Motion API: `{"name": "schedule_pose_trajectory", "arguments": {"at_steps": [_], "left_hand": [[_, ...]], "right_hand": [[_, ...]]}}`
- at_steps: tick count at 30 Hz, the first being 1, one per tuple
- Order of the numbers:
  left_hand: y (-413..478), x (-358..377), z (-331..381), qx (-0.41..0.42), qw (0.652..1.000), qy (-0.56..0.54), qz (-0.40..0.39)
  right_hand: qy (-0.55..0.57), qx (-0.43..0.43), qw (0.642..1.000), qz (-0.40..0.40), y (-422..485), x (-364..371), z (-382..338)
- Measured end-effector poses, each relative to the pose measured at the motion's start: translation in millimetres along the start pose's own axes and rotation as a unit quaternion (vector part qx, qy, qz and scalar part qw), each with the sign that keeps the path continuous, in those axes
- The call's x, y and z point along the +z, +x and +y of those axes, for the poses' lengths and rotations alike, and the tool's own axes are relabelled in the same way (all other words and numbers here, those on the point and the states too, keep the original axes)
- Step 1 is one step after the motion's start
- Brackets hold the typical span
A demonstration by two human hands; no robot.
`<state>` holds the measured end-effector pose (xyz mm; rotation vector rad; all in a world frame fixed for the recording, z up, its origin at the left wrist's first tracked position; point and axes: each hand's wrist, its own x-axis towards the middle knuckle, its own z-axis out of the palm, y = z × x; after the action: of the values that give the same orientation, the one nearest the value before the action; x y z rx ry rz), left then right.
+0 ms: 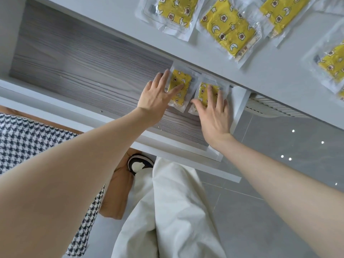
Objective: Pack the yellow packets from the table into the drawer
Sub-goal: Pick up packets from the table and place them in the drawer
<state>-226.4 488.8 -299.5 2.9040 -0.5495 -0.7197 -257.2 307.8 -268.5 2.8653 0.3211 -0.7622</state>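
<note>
Yellow packets (181, 80), 2 glossy rectangles, in woodgrain drawer (74, 71); L hand (155, 101), R hand (215, 120) fingers (210, 91) straight, pressing 1 each

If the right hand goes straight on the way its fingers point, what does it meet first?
The right hand lies flat on a packet in the drawer. Straight on, it would probably slide past the packet's far end and under the table edge; how deep the drawer runs there is hidden.

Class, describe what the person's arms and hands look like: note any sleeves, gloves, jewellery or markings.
The left forearm and right forearm are bare to the picture's edge, with no sleeves in view. The left hand and right hand wear no gloves; no rings, watch, bracelet or markings show.
</note>
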Motion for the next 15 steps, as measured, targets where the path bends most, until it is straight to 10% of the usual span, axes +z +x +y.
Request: {"name": "schedule_pose_trajectory", "arguments": {"at_steps": [15], "left_hand": [[-6.1,-18.5,18.7,-0.031,0.998,-0.053,-0.033]], "right_hand": [[0.092,0.025,0.995,-0.016,-7.6,1.6,7.9]]}}
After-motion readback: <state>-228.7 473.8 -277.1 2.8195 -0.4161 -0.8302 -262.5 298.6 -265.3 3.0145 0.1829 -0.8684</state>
